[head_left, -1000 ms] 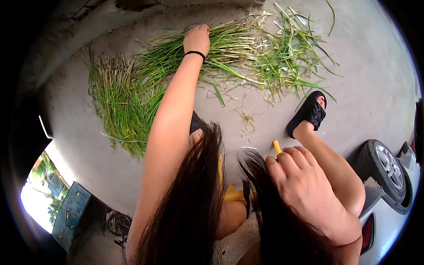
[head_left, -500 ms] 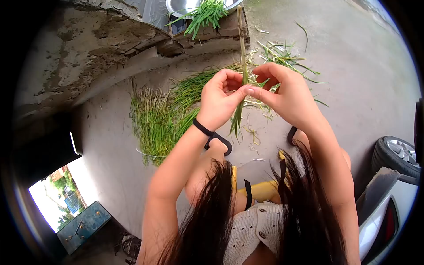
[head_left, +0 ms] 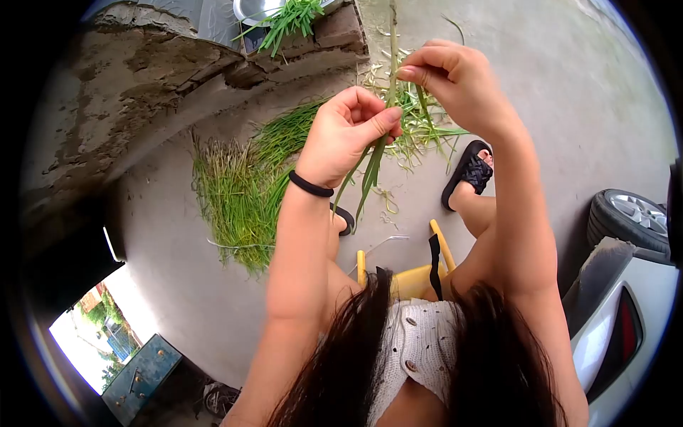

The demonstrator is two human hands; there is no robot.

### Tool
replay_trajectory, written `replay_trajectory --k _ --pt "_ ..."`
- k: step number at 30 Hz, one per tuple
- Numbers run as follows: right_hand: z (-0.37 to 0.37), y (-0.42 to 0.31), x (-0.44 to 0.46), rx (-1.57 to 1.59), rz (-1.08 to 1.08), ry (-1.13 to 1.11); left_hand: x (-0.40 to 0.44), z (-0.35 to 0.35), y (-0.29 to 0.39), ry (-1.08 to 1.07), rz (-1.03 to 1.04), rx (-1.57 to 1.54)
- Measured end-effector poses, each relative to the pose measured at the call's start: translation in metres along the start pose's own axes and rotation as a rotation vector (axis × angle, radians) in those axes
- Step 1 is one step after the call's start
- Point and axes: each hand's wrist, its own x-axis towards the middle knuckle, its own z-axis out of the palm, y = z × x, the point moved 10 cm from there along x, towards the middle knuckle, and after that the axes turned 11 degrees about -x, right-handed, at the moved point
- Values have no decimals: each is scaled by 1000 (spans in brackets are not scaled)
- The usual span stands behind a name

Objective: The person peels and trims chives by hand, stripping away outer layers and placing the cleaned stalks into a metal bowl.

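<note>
The grey floor [head_left: 178, 306] is the biggest thing here. At the top left is a rough, crumbly ledge [head_left: 135, 92], and at the right edge is a pale car [head_left: 647, 313] with a dark red light. A wheel [head_left: 629, 217] with a black tyre is next to the car.

A big pile of long green plants [head_left: 238, 203] lies on the floor, past the left arm. A yellow seat [head_left: 413, 281] shows between the person's legs.

The left hand [head_left: 338, 139] is in front of the pile — its thumb and fingers squeeze one long stalk [head_left: 393, 43]. The stalk stands almost straight up, and its green leaves hang down under that hand. The right hand [head_left: 462, 85] is higher up, with finger and thumb pinched right against the stalk. They hold a green strip [head_left: 422, 103] that dangles down.

A shiny bowl [head_left: 257, 8] sits on the ledge, with a bunch of cut greens [head_left: 293, 23] spilling over its side. A black sandal [head_left: 471, 171] is on the right foot. Thin scraps [head_left: 409, 153] lie behind the hands, and a black band [head_left: 310, 185] goes around the left wrist.
</note>
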Motion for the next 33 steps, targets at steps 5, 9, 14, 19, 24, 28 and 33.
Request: replay_trajectory --k 5,9,14,19,24,28,33 --pt "-38 39 1 47 319 202 -10 6 -10 -23 -79 -34" --pt "-84 83 -14 290 404 587 -17 6 -16 -54 -130 -72" --pt "-121 111 -40 395 398 890 -19 -2 -19 -27 -149 -138" --pt "-138 123 -55 396 427 974 -12 -19 -22 21 -108 -151" --pt "-56 106 -26 -248 534 140 -3 -6 -22 27 -81 -250" --pt "-7 52 -19 311 484 -46 5 2 -27 1 -67 -281" --pt "17 28 -22 214 366 -175 6 16 -24 -13 -63 -215"
